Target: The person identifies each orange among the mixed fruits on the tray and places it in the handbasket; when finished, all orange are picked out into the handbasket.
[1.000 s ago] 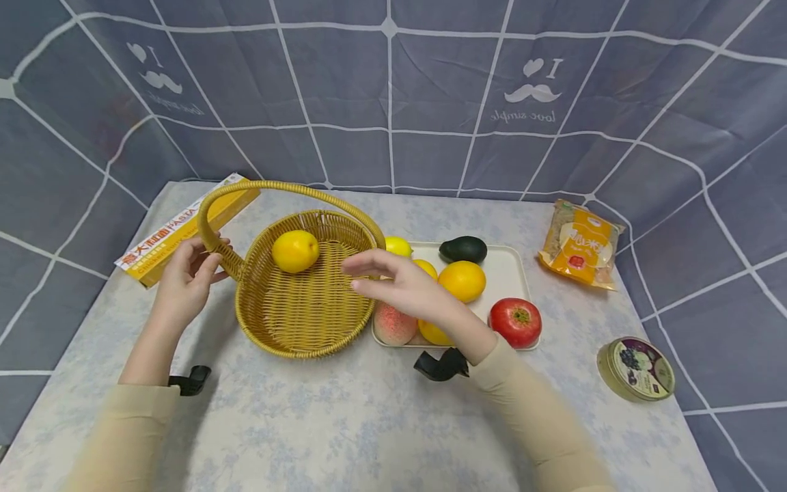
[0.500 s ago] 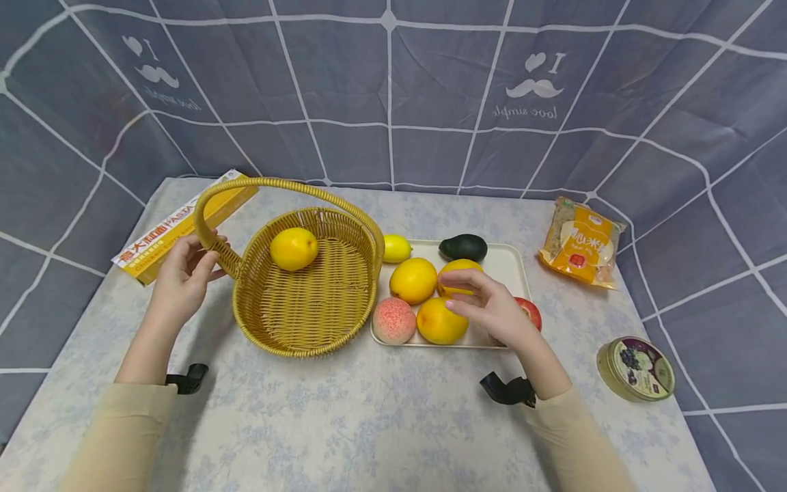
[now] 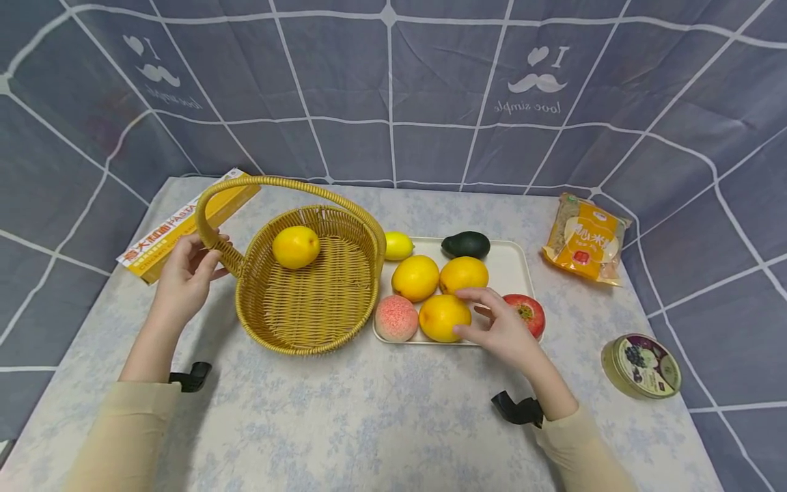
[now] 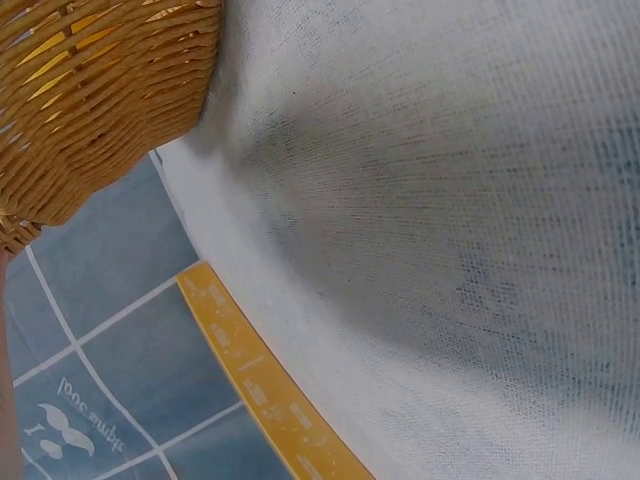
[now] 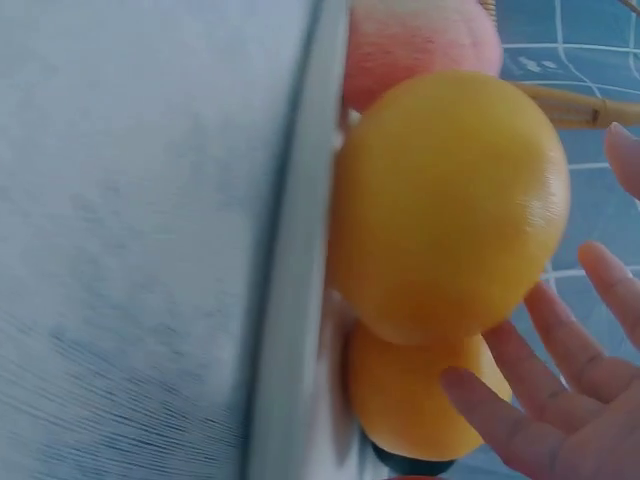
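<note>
Left hand [image 3: 184, 277]: at the left foot of the basket's handle [image 3: 289, 183], thumb on the near side and fingers curled behind, grasping it.
Right hand [image 3: 501, 328]: above the tray's front edge, released — fingers and thumb spread apart, clenched on nothing; whether a fingertip touches the front yellow fruit, I cannot tell.
Front yellow fruit [image 3: 444, 318]: lies in the tray beside the peach, right in front of the right hand's thumb and fingertips.
Basket [image 3: 310, 311]: round, woven, golden, upright on the table [image 3: 369, 417], just left of the tray, its tall handle arching over the back.
Fruit in basket [image 3: 296, 247]: one yellow piece, lying toward the back left.
Tray [image 3: 510, 263]: white, rectangular; two more yellow fruits [image 3: 415, 278] sit side by side behind the front one.
Tray's other fruit: peach [image 3: 396, 318] at front left, lemon [image 3: 399, 246] at back left, dark green avocado [image 3: 466, 244] along the back, red pomegranate [image 3: 526, 314] at front right, partly behind the right hand.
Left side: pasta box [image 3: 172, 236], lying slantwise beyond the left hand.
Right side: orange food bag [image 3: 584, 240] toward the back, round tin [image 3: 642, 365] nearer — both well apart from the basket.
Backdrop [image 3: 350, 75]: blue-grey cloth with white grid lines.
</note>
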`<state>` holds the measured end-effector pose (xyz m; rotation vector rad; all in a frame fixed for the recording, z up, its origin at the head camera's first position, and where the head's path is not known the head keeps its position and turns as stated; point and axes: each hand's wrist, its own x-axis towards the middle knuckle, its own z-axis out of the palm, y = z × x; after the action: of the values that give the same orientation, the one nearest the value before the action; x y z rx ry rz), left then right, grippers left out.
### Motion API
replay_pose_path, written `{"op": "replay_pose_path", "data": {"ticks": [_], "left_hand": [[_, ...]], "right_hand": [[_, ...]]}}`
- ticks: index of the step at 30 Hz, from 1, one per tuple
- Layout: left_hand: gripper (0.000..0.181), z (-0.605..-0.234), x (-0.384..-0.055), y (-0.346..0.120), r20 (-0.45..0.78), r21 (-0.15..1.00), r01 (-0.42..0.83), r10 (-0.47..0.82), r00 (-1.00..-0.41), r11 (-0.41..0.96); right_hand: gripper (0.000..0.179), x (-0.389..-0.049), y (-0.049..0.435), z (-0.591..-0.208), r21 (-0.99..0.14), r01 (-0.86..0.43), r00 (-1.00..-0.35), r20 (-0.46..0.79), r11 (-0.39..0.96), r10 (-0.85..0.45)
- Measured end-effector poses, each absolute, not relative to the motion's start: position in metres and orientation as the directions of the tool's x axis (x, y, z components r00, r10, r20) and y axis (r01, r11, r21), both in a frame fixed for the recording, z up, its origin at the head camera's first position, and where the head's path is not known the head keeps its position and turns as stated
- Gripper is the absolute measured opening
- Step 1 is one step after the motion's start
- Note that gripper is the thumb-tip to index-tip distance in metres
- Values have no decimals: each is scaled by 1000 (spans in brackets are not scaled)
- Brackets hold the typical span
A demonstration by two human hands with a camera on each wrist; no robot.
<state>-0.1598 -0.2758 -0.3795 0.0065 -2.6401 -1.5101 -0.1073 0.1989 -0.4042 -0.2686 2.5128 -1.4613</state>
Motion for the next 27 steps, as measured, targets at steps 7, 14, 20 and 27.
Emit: {"op": "replay_pose_path", "data": {"ticks": [7, 14, 20, 27], "left_hand": [[43, -379, -160, -276, 72, 860, 36, -52, -996, 509], [44, -379, -159, -276, 69, 857, 33, -51, -996, 514], [43, -380, -159, -276, 73, 859, 37, -51, -996, 510], [44, -378, -159, -276, 63, 860, 28, -53, -997, 509]], "right_hand": [[60, -105, 194, -418, -811, -142, -958, -32, 567, -286], [73, -102, 186, -425, -733, -173, -961, -20, 658, -275], [79, -101, 180, -428, -680, -191, -965, -1, 708, -262], [79, -100, 177, -430, -658, -197, -970, 25, 727, -241]]}}
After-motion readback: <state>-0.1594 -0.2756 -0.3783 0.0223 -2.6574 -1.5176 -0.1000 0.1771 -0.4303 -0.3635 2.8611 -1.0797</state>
